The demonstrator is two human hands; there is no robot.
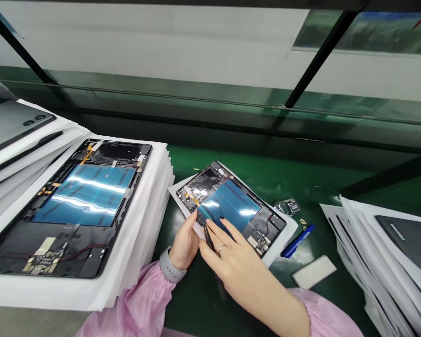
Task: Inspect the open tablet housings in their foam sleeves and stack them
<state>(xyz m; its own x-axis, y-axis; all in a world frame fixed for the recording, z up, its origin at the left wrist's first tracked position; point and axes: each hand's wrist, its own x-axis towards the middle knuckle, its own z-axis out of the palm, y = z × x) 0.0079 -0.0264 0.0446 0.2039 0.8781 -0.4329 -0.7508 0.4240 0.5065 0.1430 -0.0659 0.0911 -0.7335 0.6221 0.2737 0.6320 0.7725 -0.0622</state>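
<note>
An opened tablet [210, 185] lies tilted on white sheets [287, 229], its circuit boards, cables and blue-filmed battery [231, 201] facing up. My left hand [184, 241] grips its near left edge, the thumb on top and the other fingers mostly hidden. My right hand [231, 257] is closed around slim black tweezers [209, 238], whose tip points at the tablet's near edge beside my left thumb. Two of the right fingers rest over the blue battery. Where exactly the tip touches, I cannot tell.
To the left, a second opened tablet [126, 210] tops a tall stack of white sheets [143, 220], with a grey tablet back [17, 121] behind it. A blue pen [298, 241], a white block [315, 271] and a metal watch-like item [287, 206] lie right. Another stack [358, 234] stands far right.
</note>
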